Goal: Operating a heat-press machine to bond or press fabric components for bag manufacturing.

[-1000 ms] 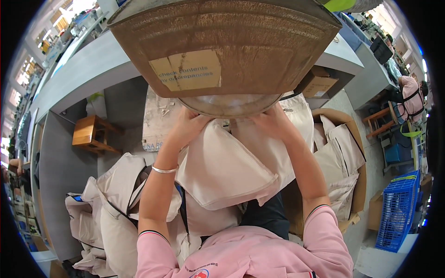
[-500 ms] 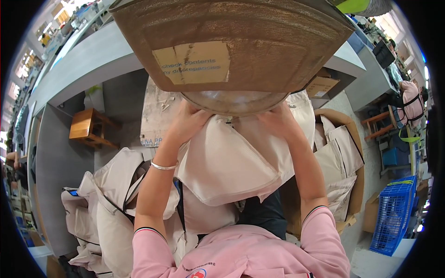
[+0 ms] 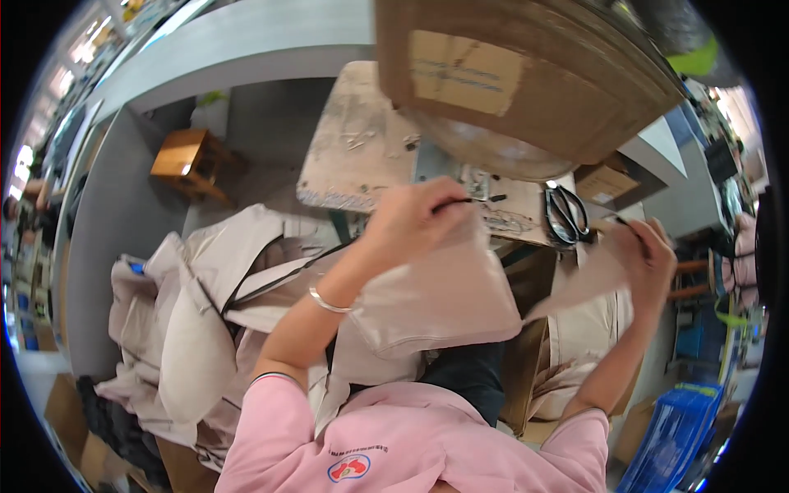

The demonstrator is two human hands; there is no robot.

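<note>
At frame centre my left hand (image 3: 411,220) pinches the beige fabric piece (image 3: 436,296). My right hand (image 3: 649,259) grips its far edge, near the black scissors (image 3: 565,215).

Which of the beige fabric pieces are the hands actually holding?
The flat beige fabric panel stretched between left hand and right hand; the other beige pieces lie heaped at the person's left, untouched.

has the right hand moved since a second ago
Yes. The right hand was beside the left hand under the cardboard box; it has swung out to the person's right, past the scissors, gripping the beige fabric.
</note>
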